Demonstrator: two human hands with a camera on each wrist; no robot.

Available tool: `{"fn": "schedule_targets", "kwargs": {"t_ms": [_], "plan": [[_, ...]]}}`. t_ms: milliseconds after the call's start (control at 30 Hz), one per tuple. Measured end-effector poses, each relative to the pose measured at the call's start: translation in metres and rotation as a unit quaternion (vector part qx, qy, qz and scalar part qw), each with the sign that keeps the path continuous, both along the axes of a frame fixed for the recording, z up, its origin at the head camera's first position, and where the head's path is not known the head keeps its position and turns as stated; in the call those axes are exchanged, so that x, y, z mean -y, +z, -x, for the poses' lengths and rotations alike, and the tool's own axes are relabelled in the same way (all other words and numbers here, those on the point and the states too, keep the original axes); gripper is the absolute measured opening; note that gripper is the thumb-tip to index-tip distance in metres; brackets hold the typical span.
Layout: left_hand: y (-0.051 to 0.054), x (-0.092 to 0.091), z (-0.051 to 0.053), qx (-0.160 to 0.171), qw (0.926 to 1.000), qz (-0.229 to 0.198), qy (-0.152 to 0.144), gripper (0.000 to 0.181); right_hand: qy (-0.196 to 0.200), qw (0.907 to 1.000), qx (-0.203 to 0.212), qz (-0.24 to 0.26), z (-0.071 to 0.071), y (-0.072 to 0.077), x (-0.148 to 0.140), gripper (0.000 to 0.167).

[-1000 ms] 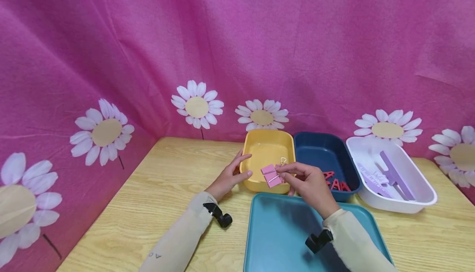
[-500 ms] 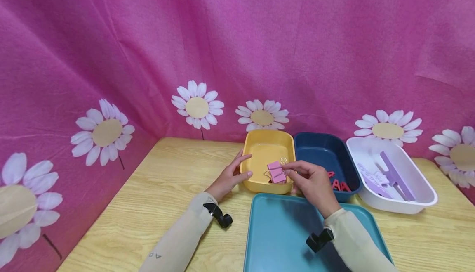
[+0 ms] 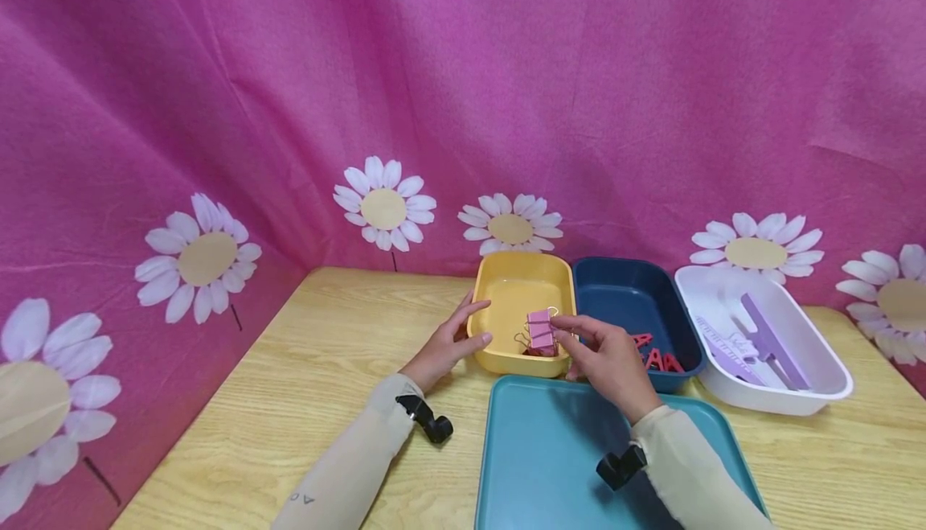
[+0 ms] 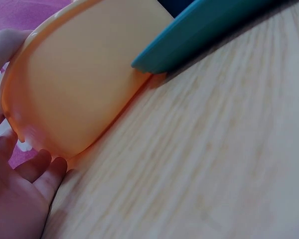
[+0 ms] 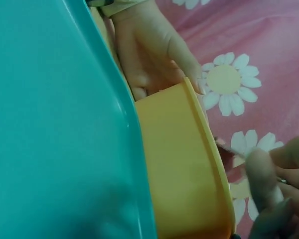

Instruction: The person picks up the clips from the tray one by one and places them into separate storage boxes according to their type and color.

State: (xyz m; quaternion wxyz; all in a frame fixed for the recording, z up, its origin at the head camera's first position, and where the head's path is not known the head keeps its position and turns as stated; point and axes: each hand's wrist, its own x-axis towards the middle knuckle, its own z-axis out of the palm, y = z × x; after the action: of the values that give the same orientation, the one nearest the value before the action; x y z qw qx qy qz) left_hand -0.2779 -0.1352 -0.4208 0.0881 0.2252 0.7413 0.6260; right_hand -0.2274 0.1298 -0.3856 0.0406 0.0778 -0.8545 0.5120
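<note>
In the head view, my right hand (image 3: 611, 365) pinches a pink binder clip (image 3: 540, 334) by its wire handle, at the front right of a yellow bin (image 3: 517, 289). Other wire handles and a dark reddish clip body show beside and below it, partly hidden. My left hand (image 3: 443, 351) holds the bin's left side, with the thumb and a finger over the rim. The left wrist view has the left fingertips (image 4: 54, 174) against the bin's outer wall. Seen from the right wrist, the right hand (image 5: 276, 194) is blurred above the bin's rim.
A dark blue bin (image 3: 622, 293) with several red A-shaped clips (image 3: 661, 359) stands right of the yellow one. Farther right, a white bin (image 3: 817, 369) contains purple and white items. A teal tray (image 3: 550, 458) lies in front, touching or very near the yellow bin.
The pink binder clip has moved right from its tilted position over the bin's front, turning straighter as it came beside the other clips. My left hand has stayed on the bin.
</note>
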Motion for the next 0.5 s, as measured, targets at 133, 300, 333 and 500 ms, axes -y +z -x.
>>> {"fn": "schedule_targets", "kwargs": {"t_ms": [133, 300, 333, 500], "plan": [[0.0, 0.0, 0.0, 0.002, 1.0, 0.0, 0.0, 0.062, 0.024, 0.9991, 0.019, -0.028, 0.0, -0.001, 0.001, 0.039], [-0.002, 0.0, 0.002, 0.003, 1.0, 0.007, 0.002, 0.062, 0.045, 0.9979, 0.011, -0.045, -0.001, -0.002, 0.002, 0.04], [-0.004, 0.0, 0.004, 0.004, 0.9999, 0.009, 0.002, 0.063, 0.047, 0.9978, 0.007, -0.047, -0.002, -0.002, 0.002, 0.04], [-0.021, 0.001, 0.016, 0.001, 0.9999, 0.009, 0.008, 0.062, 0.054, 0.9971, -0.016, -0.052, 0.0, -0.006, 0.005, 0.041]]}}
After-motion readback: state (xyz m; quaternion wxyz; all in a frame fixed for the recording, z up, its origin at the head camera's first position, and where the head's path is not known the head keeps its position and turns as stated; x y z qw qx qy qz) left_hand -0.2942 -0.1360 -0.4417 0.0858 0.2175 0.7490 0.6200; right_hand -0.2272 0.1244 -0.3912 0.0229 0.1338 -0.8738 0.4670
